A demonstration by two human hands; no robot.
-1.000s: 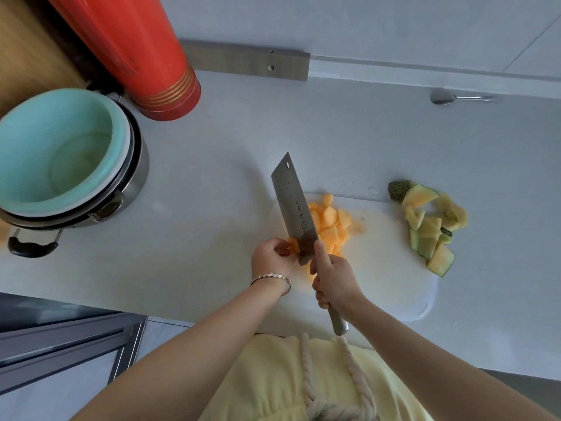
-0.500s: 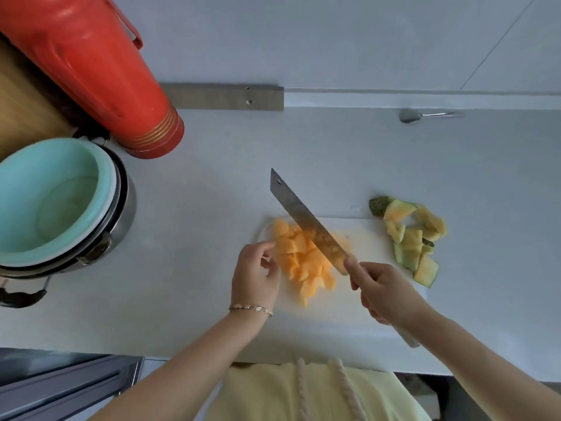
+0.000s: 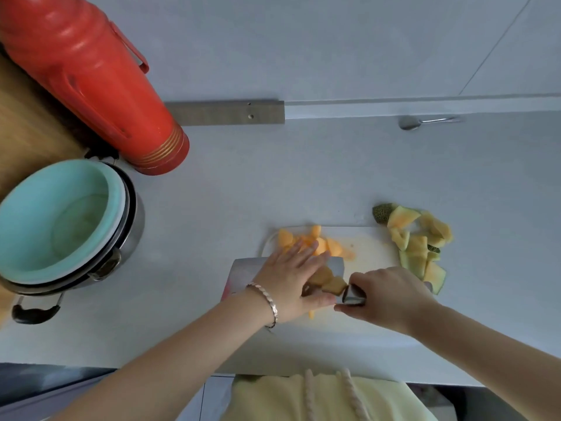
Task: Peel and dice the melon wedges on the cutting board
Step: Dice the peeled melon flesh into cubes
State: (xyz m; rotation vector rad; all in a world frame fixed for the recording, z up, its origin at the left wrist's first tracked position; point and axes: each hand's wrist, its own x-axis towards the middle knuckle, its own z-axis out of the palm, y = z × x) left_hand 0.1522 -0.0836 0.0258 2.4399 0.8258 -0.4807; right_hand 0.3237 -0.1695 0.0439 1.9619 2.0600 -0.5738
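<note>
The person's right hand (image 3: 391,296) has its grip curled tight round the handle of a broad steel cleaver (image 3: 243,275), whose blade lies flat across the near left part of the white plastic cutting board (image 3: 373,250). The left hand (image 3: 291,275) lies over the blade with its grip spread, fingers straight and reaching to the heap of orange diced melon cubes (image 3: 315,243) at the board's far left corner. A few shaded melon cubes sit on the blade just beside the handle, between the 2 hands. A pile of pale green melon peels (image 3: 419,241) rests at the board's right edge, partly on the grey table (image 3: 243,192). A silver bracelet (image 3: 267,299) circles the left wrist. Well to the left stand a tall red thermos flask (image 3: 91,80) and a teal basin (image 3: 54,220) nested in a steel pot.
</note>
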